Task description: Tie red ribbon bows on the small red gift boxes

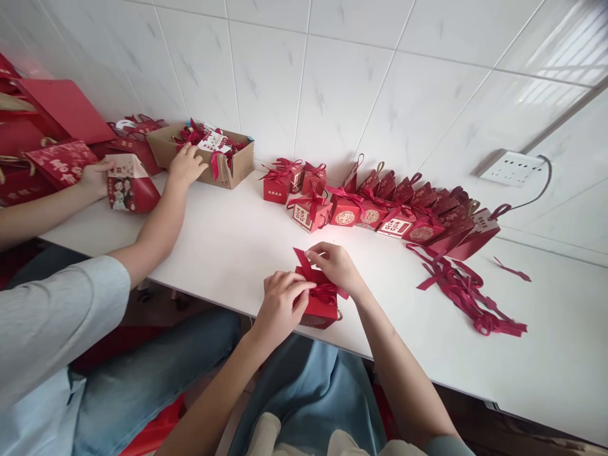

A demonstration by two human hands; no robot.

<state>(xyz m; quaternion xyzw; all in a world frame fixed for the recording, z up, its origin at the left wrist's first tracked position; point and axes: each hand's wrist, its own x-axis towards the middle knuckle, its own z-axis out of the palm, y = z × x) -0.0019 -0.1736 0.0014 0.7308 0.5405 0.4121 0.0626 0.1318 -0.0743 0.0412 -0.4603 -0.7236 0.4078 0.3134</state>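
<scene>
Right-hand grip (pixel 330 263): thumb and finger pinched on one flat, satin-like red ribbon end (pixel 303 261). Left-hand grip (pixel 281 297): touching the top and left side of one small red card gift box (pixel 319 310); whether it clamps the bow, I cannot tell. The box is beneath both grips, on the white worktop (pixel 204 237). Beyond: four ribbon-tied boxes (pixel 304 215); a packed row of boxes (pixel 430 218), too overlapped to count; one ribbon heap (pixel 491 323). Left: a co-worker's two hands (pixel 189 166), one holding one printed box (pixel 145 190).
</scene>
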